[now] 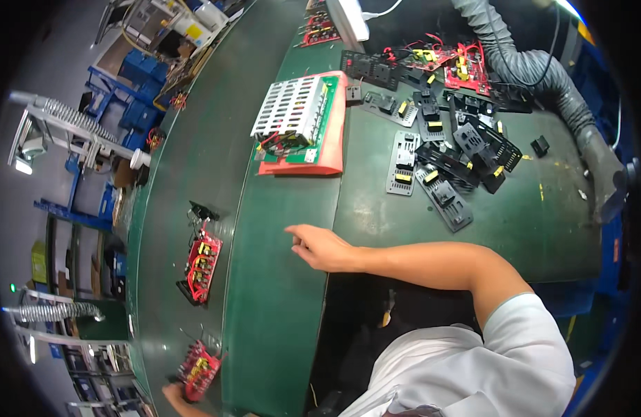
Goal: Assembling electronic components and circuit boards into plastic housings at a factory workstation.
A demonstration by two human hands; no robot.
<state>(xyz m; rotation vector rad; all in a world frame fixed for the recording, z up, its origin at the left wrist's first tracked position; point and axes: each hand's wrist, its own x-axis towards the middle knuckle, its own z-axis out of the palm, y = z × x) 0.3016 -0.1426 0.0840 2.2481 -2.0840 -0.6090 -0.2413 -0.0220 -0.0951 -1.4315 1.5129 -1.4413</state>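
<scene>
- The left hand (173, 395) is showing blurred at the lower left, meeting the lower left end of a red circuit board (201, 372); whether its fingers are gripping the board or only touching it, one cannot tell.
- The right hand (324, 248) is holding nothing: its index finger is pointing toward the left, while the other fingers are curling loosely, leaving a narrow gap.
- The right hand is hanging over the green worktop (275, 299), well apart from the parts around it.
- The right arm is stretching leftward from a white sleeve (525, 330), its elbow bending and its forearm lying almost level across the view.
- The left forearm is entering from the lower edge and slanting up to the left; only a short length is showing.
- The red circuit board is lying tilted on the dark conveyor belt (188, 149), near its lower end.
- A second red board (203, 264) is lying farther up the belt, a black part (203, 210) sitting by its upper end.
- Beyond the right hand, a white slotted housing (289, 108) is resting on a green board (325, 115) over a salmon-coloured sheet (338, 142).
- Black and grey panels (442, 198) are lying heaped to the right.
</scene>
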